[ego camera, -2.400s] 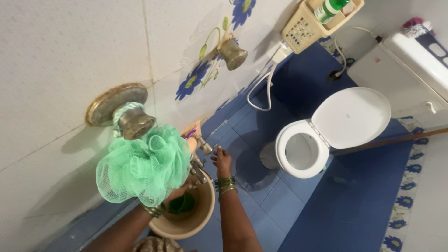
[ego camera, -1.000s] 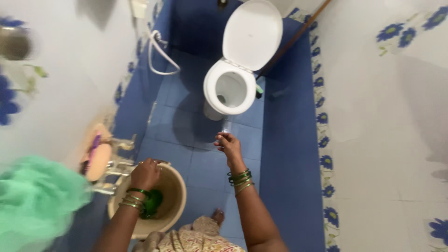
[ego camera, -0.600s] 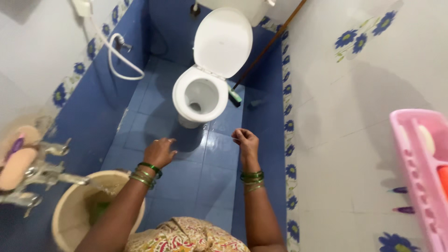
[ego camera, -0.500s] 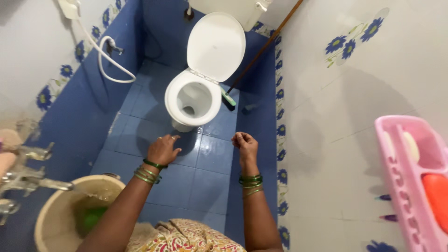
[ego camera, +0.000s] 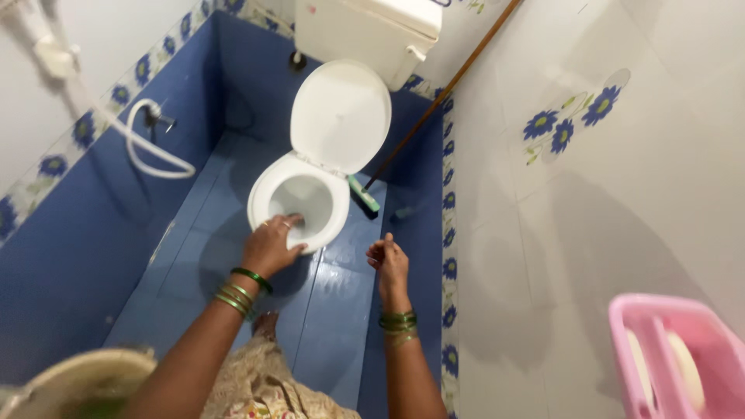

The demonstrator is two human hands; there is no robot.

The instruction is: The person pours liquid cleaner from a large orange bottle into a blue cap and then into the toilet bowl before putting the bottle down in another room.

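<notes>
A white toilet [ego camera: 304, 203] stands on the blue tiled floor with its lid [ego camera: 340, 116] raised against the white cistern [ego camera: 372, 31]. My left hand [ego camera: 269, 247] reaches over the near rim of the bowl, fingers spread, holding nothing. My right hand [ego camera: 388, 258] hovers to the right of the bowl with its fingers loosely curled and nothing visible in it. Green bangles sit on both wrists.
A long-handled brush [ego camera: 365, 194] leans from the floor beside the toilet up to the right wall. A white hose [ego camera: 147, 147] hangs on the blue left wall. A beige bucket [ego camera: 74, 380] is at bottom left, a pink rack [ego camera: 675, 357] at bottom right.
The view has swung from the wall taps and green bath sponge towards the toilet. My left hand left the bucket and moved forward to the toilet rim; my right hand stayed raised.
</notes>
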